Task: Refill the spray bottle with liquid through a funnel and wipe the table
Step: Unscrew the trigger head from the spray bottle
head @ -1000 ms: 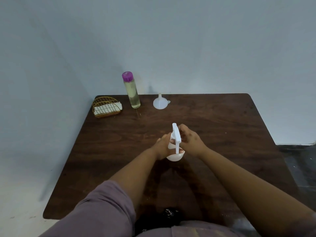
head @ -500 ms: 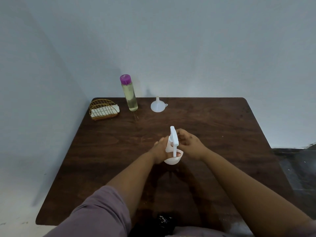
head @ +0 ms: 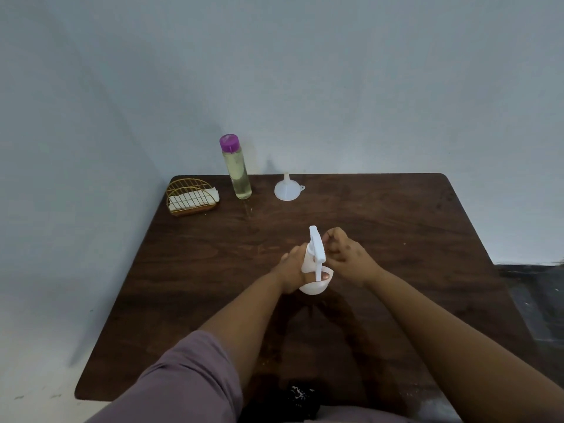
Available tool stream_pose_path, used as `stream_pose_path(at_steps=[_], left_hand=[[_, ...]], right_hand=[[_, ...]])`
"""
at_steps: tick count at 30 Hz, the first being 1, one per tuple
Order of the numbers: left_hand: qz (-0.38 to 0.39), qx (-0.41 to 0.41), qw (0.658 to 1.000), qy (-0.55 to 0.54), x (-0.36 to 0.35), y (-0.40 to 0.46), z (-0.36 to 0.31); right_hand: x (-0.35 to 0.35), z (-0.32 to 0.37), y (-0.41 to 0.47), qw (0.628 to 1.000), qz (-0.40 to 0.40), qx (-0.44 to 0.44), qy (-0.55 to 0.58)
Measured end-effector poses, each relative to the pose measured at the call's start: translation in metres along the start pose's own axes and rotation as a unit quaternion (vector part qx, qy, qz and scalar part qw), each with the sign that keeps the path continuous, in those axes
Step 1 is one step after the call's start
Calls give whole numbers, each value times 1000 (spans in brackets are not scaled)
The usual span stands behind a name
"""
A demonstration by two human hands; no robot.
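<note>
A white spray bottle [head: 315, 271] stands at the middle of the dark wooden table [head: 412, 239]. My left hand [head: 291, 270] grips its body from the left, thumb across the front. My right hand [head: 348, 254] is curled at the right side of the spray head [head: 316, 244], fingertips pinching it near the top. At the back stand a clear bottle of yellowish liquid with a purple cap [head: 239, 175] and a white funnel [head: 287, 189], wide end down.
A gold wire holder with a white cloth [head: 191, 196] sits at the table's back left corner. A small black object [head: 300, 395] lies at the near edge. The wall runs behind and to the left; dark floor shows at the right.
The view has shifted, so the table sits lower in frame. Both hands stay on the spray bottle; my right hand's fingers have shifted slightly round the spray head.
</note>
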State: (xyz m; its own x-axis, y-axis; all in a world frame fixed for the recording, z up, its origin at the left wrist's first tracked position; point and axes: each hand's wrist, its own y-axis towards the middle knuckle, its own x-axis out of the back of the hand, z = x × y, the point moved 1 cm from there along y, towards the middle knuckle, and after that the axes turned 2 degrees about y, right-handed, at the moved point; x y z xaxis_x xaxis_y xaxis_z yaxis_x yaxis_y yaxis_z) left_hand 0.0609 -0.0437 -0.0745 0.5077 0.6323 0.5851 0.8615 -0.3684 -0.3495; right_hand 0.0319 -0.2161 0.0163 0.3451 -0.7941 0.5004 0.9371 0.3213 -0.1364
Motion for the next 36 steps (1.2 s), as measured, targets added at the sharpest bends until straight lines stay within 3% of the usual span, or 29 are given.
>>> stream_pose_path(at_steps=[6,13,24,28,36], left_hand=[[-5,-19,1000,17,1,-1,0],[-17,-12,1000,17,3,-2,-2],[7,3,1000,27,-7,14,12],[-8,7,1000,16,-3,9,4],[6,4,1000,8,4,-7,-6]], right_hand=[[4,-8,-6,998,22,-36,36],[-21,-6,-6,991,-131,17,15],[-18,-5,-12,994,-90,38,37],[-16,0,-5,993,-120,15,9],[-3,-13,-13,996,-70,-13,47]])
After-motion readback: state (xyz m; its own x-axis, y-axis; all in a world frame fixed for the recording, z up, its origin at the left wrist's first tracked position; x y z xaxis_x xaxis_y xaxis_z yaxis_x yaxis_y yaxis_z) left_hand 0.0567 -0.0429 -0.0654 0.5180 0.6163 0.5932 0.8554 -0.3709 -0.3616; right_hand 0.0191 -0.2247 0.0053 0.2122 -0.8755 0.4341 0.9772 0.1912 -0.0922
